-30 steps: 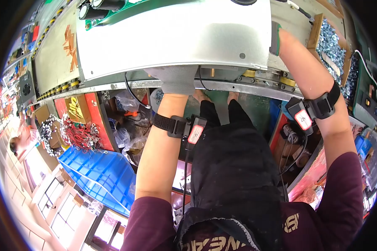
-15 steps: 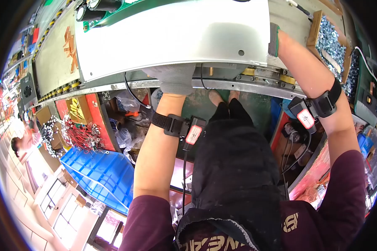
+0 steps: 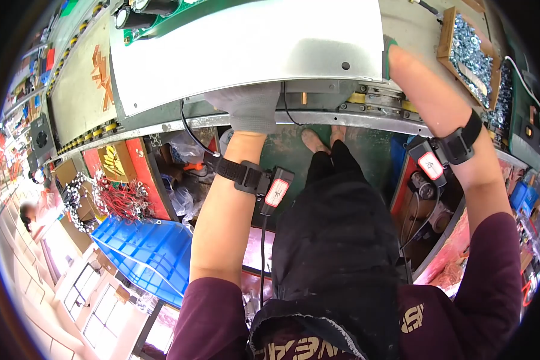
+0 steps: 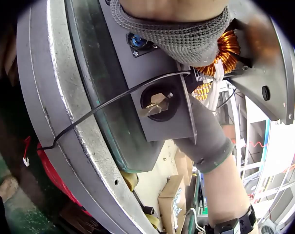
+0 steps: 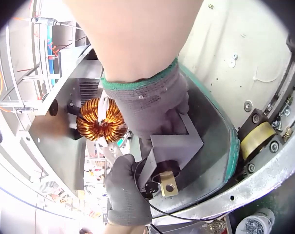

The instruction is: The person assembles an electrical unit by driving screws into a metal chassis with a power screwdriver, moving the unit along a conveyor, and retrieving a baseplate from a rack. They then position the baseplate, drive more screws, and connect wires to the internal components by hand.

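Observation:
A large bright metal panel [image 3: 240,54] lies across the bench, part of a metal housing. My left hand [image 3: 249,108], in a grey glove, reaches under its front edge. In the right wrist view this left hand [image 5: 128,190] is beside the copper-wound coil [image 5: 101,119] with its white strap; its fingertips are partly hidden. My gloved right hand [image 5: 150,105] grips the edge of the housing's grey end plate [image 5: 174,148], fingers curled over it. A brass terminal [image 5: 169,184] sticks out of a round black opening there. A thin black cable [image 4: 116,92] runs across the end plate.
A box of small metal hardware [image 3: 471,57] stands at the right, copper strips [image 3: 101,69] at the left. Yellow rollers [image 3: 357,98] line the metal rail. Below are a blue crate [image 3: 144,255] and red wires [image 3: 123,198]. Green circuit board [image 3: 162,21] is on the panel's far side.
The panel's right front corner sits slightly farther up in the head view, and more grey metal shows beneath. The right hand has shifted slightly with it. The feet have come closer together.

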{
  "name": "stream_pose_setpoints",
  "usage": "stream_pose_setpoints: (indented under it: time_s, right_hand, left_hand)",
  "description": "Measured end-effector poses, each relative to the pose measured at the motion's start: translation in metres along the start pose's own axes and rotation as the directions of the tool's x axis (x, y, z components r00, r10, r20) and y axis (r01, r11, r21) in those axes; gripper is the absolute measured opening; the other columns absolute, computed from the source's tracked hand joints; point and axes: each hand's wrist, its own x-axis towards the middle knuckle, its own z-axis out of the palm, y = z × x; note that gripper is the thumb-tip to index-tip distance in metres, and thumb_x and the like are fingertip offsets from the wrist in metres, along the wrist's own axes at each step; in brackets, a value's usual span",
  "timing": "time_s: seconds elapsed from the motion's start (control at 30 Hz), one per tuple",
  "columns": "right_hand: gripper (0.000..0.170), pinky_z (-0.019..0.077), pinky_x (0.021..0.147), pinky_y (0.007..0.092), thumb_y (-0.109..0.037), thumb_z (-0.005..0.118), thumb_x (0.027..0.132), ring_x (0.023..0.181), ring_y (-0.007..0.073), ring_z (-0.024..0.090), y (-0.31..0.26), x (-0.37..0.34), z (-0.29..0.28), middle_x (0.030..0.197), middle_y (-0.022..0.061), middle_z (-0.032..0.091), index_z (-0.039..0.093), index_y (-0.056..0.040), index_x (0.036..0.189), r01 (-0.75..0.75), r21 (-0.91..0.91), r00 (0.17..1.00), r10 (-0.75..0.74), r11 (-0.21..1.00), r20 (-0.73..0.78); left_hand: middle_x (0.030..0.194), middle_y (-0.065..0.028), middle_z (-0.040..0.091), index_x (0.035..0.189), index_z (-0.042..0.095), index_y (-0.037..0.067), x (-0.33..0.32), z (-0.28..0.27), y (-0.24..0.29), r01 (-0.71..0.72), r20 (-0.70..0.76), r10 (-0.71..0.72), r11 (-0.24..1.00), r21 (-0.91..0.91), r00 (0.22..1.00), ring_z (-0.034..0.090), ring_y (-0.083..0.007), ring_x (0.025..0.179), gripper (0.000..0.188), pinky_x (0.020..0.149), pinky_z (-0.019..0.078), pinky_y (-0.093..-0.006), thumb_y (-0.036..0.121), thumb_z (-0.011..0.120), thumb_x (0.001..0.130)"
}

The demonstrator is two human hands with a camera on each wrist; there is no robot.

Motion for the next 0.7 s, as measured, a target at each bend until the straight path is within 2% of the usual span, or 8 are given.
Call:
stream_pose_setpoints:
  time_s: [0.1,0.13,0.2,0.33,0.4,0.43,0.53,0.7]
  right_hand:
    - [0.03,0.0503,0.075,0.0379,-0.026,0.05,0.085,0.086,0.029,0.062,-0.024,0.0,-0.003,0.097,0.0117,0.066,0.062,-0.0109,0.108,-0.023,-0.015,0.999,0.023,1.0,-0.024]
    - [0.03,0.0502,0.075,0.0379,-0.026,0.05,0.085,0.086,0.029,0.062,-0.019,-0.007,-0.007,0.097,0.0116,0.066,0.062,-0.011,0.108,-0.032,-0.017,0.999,0.032,0.999,-0.032]
    - [0.03,0.0501,0.075,0.0379,-0.027,0.05,0.085,0.087,0.029,0.062,0.004,-0.001,-0.01,0.097,0.0113,0.066,0.062,-0.0114,0.108,-0.052,-0.019,0.998,0.051,0.998,-0.045]
    - [0.03,0.0499,0.075,0.038,-0.028,0.05,0.086,0.087,0.029,0.062,-0.022,-0.004,-0.007,0.097,0.0108,0.066,0.062,-0.0121,0.108,-0.1,-0.026,0.993,0.098,0.995,-0.071]
    - [0.03,0.0498,0.075,0.038,-0.028,0.05,0.086,0.088,0.029,0.062,-0.012,-0.012,-0.013,0.098,0.0105,0.066,0.062,-0.0124,0.108,-0.113,-0.03,0.99,0.11,0.993,-0.089]
    - [0.03,0.0498,0.075,0.0381,-0.028,0.05,0.086,0.088,0.029,0.062,-0.007,-0.001,-0.015,0.098,0.0104,0.066,0.062,-0.0126,0.108,-0.123,-0.028,0.988,0.12,0.992,-0.095]
    - [0.03,0.0497,0.075,0.0381,-0.029,0.051,0.086,0.089,0.0289,0.062,-0.009,0.0,-0.009,0.098,0.01,0.066,0.062,-0.0131,0.108,-0.15,-0.026,0.982,0.146,0.988,-0.117]
    - [0.029,0.0494,0.076,0.0382,-0.03,0.051,0.086,0.09,0.0289,0.062,-0.038,-0.013,-0.014,0.099,0.0093,0.066,0.063,-0.014,0.108,-0.202,-0.036,0.966,0.193,0.979,-0.171]
  left_hand:
    - [0.072,-0.0056,0.064,0.086,0.067,0.008,-0.003,0.002,-0.002,0.034,0.038,-0.038,0.993,0.111,0.999,0.062,-0.0263,0.062,0.027,0.053,0.0483,-0.0357,0.031,0.069,0.072]
    - [0.072,-0.0056,0.064,0.086,0.067,0.008,-0.006,0.004,-0.004,0.034,0.036,-0.038,0.993,0.11,0.999,0.062,-0.0263,0.062,0.027,0.053,0.0483,-0.0357,0.031,0.069,0.072]
    - [0.073,-0.0057,0.064,0.087,0.067,0.008,-0.011,0.007,-0.009,0.059,0.129,-0.07,0.994,0.09,0.989,0.063,-0.0262,0.063,0.029,0.054,0.0488,-0.0351,0.032,0.07,0.071]
    - [0.073,-0.0052,0.064,0.087,0.067,0.009,-0.007,0.003,-0.003,0.088,0.165,-0.107,0.989,0.118,0.98,0.063,-0.026,0.063,0.029,0.055,0.0489,-0.0346,0.033,0.07,0.071]
    - [0.074,-0.0044,0.065,0.087,0.068,0.01,0.0,0.001,-0.002,-0.006,-0.062,0.003,0.999,-0.039,0.998,0.063,-0.0254,0.064,0.03,0.055,0.0489,-0.0337,0.035,0.069,0.071]
    - [0.074,-0.0044,0.065,0.087,0.068,0.01,0.0,-0.001,-0.001,-0.007,-0.06,0.004,0.999,-0.039,0.998,0.063,-0.0254,0.064,0.03,0.055,0.0489,-0.0337,0.035,0.069,0.071]
    - [0.076,-0.0034,0.066,0.088,0.068,0.012,-0.001,-0.002,0.001,-0.007,0.003,0.007,1.0,0.017,1.0,0.064,-0.0241,0.066,0.031,0.055,0.0498,-0.0345,0.039,0.068,0.072]
    - [0.078,-0.0036,0.067,0.089,0.068,0.013,0.002,-0.007,0.006,0.142,0.273,-0.162,0.986,0.093,0.948,0.065,-0.0236,0.068,0.031,0.057,0.0509,-0.035,0.04,0.066,0.073]
